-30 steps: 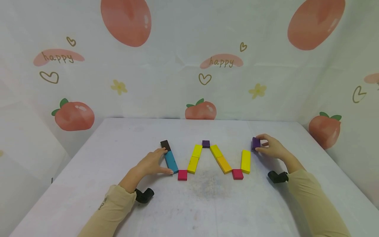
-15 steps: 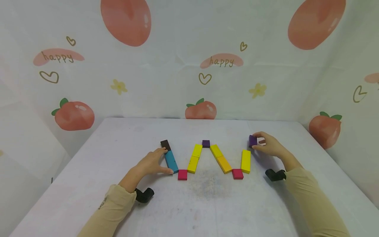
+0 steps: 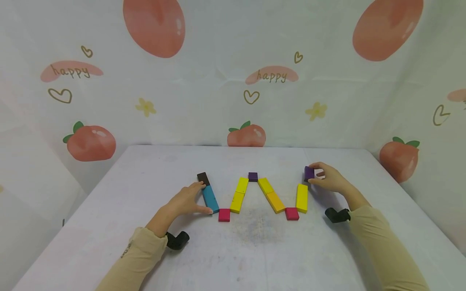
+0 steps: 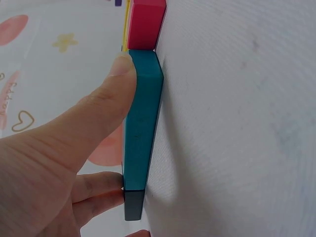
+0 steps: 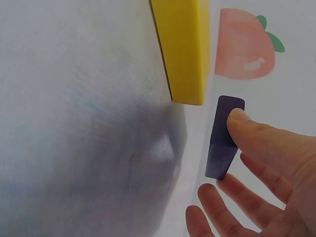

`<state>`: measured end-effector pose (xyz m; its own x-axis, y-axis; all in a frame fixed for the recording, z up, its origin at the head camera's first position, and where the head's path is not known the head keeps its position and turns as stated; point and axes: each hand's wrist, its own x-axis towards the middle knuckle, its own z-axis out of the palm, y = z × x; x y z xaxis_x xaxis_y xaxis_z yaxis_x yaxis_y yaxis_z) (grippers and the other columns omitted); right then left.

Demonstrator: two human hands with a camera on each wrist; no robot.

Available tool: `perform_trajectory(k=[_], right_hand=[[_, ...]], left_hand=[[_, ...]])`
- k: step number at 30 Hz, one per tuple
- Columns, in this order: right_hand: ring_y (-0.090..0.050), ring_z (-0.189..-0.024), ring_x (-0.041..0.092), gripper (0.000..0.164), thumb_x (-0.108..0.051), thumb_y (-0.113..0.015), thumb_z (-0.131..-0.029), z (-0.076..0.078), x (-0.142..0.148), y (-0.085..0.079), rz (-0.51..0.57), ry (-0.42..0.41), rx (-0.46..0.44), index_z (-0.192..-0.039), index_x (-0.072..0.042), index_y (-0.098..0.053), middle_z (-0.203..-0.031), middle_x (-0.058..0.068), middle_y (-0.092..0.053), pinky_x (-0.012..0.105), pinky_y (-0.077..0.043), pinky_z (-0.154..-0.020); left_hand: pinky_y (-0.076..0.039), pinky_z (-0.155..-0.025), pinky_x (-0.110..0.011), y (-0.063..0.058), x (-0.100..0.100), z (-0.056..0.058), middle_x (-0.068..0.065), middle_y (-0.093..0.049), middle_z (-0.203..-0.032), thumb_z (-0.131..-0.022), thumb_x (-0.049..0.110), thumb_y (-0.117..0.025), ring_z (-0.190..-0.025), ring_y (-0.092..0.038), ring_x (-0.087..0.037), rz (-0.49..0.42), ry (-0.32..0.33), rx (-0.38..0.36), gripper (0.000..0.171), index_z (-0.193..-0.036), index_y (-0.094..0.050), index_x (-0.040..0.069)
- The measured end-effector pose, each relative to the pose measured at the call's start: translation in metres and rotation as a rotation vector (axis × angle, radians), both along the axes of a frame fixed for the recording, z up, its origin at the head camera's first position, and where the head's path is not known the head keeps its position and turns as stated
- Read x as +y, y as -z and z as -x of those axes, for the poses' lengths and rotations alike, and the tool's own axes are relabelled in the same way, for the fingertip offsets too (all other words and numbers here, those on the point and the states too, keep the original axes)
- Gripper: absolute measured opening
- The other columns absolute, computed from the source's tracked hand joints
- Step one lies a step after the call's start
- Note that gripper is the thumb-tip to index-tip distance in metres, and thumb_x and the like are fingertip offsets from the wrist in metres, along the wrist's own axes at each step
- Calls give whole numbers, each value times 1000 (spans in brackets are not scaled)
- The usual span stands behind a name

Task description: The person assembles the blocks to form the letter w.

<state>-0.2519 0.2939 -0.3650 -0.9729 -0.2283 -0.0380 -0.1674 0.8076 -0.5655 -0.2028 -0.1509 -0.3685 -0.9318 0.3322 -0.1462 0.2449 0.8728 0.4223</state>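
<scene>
In the head view my left hand (image 3: 186, 199) rests against a blue block (image 3: 210, 199) and the brown-black block (image 3: 203, 178) set end to end with it. Its thumb lies at the blue block's near end, and its fingertips touch around the joint, as the left wrist view also shows. My right hand (image 3: 332, 178) pinches a small purple block (image 3: 309, 173) between thumb and fingers. The purple block hangs just beyond the far end of a yellow block (image 3: 301, 198), apart from it. A shadow lies on the table below the right hand.
The blocks form a zigzag on the white table (image 3: 204, 258). Red blocks (image 3: 224, 215) sit at the near corners, a second purple block (image 3: 253, 177) at the middle peak. Yellow blocks (image 3: 240, 196) and an orange-yellow block (image 3: 275, 202) make up slanted sides. A patterned cloth hangs behind.
My right hand has moved a little to the left and slightly away with the purple block, toward the far end of the right yellow block. My left hand has stayed in place.
</scene>
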Motion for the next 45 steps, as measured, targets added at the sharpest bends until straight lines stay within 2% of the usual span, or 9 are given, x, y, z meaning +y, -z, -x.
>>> perform_trajectory(k=[19, 45], right_hand=[[-50, -114, 47, 51, -17, -63, -88, 3, -8, 6, 16, -38, 10, -129, 5, -42, -131, 30, -46, 54, -47, -94], [-51, -113, 46, 54, -20, -63, -88, 5, -12, 10, -13, -37, -40, -130, 5, -41, -132, 32, -44, 52, -49, -93]], left_hand=[[-34, -107, -58, 3, -1, 1, -23, -33, -148, -72, 41, -78, -133, -35, -45, 0, 1, 3, 90, -140, -37, -1], [-33, -107, -57, 2, -1, 1, -23, -32, -149, -72, 42, -77, -133, -34, -44, 1, 3, 6, 91, -141, -36, -1]])
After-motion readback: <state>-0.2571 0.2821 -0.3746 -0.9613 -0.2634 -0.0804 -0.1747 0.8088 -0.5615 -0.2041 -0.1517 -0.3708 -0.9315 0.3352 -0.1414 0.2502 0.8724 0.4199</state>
